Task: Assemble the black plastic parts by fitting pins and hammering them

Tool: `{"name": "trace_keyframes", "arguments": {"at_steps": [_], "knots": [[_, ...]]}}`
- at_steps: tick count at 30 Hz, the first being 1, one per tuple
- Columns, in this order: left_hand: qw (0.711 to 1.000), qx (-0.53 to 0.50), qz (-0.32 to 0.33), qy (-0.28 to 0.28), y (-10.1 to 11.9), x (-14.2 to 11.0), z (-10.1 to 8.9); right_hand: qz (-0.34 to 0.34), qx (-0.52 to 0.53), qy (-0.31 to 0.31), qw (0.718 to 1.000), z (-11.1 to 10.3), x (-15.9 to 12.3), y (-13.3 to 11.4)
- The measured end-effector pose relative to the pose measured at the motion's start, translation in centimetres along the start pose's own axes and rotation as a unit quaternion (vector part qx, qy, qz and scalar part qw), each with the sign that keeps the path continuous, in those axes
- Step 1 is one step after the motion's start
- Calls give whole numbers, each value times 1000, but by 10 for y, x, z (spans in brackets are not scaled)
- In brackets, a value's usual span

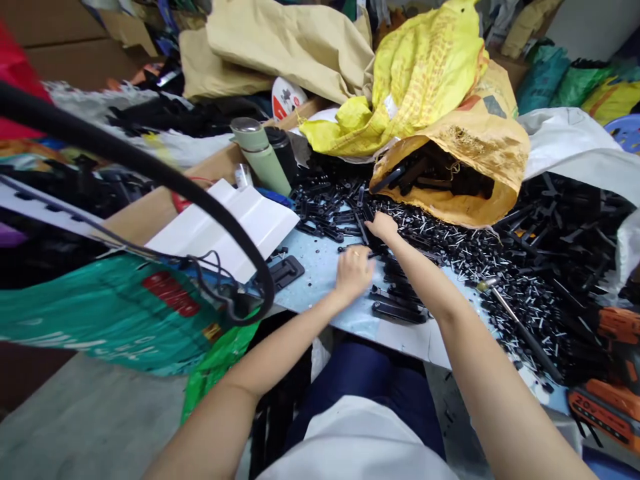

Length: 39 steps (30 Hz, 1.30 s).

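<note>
Head cam: blk parts (pixel 399 312) litter blue tbl (pixel 314 261), sacks (pixel 430 73) behind.

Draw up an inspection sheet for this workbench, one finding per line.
Surface: light-blue tabletop, partly covered.
Job's things: black plastic parts, some lined up; screw-like pieces piled loosely.
Clutter: green bottle, folded white card, orange power tool.
Hands: left hand blurred over the tabletop, contact unclear; right hand among black parts, grip hidden.
Cables: thin dark wires; thick black cable-like arc.
Surroundings: yellow sack, open orange sack, teal bag.
</note>
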State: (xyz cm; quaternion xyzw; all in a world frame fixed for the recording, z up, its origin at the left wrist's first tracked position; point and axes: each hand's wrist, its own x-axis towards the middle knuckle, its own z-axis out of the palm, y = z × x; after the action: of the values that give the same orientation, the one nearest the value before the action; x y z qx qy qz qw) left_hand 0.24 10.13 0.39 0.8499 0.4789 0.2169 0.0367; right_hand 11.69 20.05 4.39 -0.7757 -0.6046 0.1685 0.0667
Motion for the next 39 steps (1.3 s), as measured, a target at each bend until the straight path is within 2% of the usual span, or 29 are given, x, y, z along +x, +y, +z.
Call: {"name": "trace_keyframes", "arguments": {"at_steps": [1, 2, 3, 5, 7, 9, 11, 14, 16, 17, 18, 20, 22, 25, 27, 30, 31, 33, 35, 37, 39], "knots": [[997, 26, -67, -17, -17, 15, -6, 7, 5, -9, 1000, 3, 4, -2], [992, 52, -106, -39, -34, 28, -11, 4, 15, -7, 1000, 4, 7, -1], [989, 69, -114, -69, -50, 40, -14, -6, 35, 6, 999, 5, 10, 1], [984, 82, -80, -133, -75, 55, -18, -36, 114, 44, 992, 2, 9, 11], [983, 76, -28, -162, -90, 61, -18, -65, 225, 76, 969, -6, 1, 24], [986, 49, -1, -157, -95, 60, -18, -98, 320, 85, 938, -17, -20, 39], [991, -10, -12, -136, -92, 53, -22, -138, 391, 72, 907, -28, -54, 56], [985, -147, -35, -89, -71, 31, -33, -182, 459, 23, 869, -37, -123, 86], [969, -237, -27, -70, -44, 7, -40, -181, 473, -3, 862, -32, -173, 112], [958, -274, -19, -78, -27, -7, -42, -171, 474, -3, 864, -26, -196, 126], [948, -301, -7, -103, -10, -22, -42, -158, 470, 13, 868, -19, -218, 142], [922, -330, 47, -195, 24, -51, -38, -129, 426, 76, 892, -4, -255, 174], [910, -296, 127, -260, 50, -74, -28, -118, 333, 129, 926, 8, -281, 204], [919, -200, 206, -269, 70, -86, -8, -147, 175, 110, 967, 16, -301, 232], [931, -159, 210, -254, 73, -83, 3, -153, 90, 85, 980, 18, -302, 232], [946, -155, 179, -222, 72, -78, 11, -127, 31, 75, 989, 22, -289, 210], [948, -175, 169, -208, 72, -78, 11, -117, 46, 75, 989, 24, -283, 200], [939, -252, 150, -181, 74, -80, 10, -92, 140, 79, 983, 28, -273, 181], [914, -350, 121, -165, 79, -84, 6, -54, 290, 63, 953, 33, -267, 164], [893, -419, 86, -143, 87, -87, 1, -21, 430, 23, 902, 37, -265, 153], [889, -440, 64, -108, 95, -88, -5, -12, 515, -2, 857, 39, -267, 147]]}}
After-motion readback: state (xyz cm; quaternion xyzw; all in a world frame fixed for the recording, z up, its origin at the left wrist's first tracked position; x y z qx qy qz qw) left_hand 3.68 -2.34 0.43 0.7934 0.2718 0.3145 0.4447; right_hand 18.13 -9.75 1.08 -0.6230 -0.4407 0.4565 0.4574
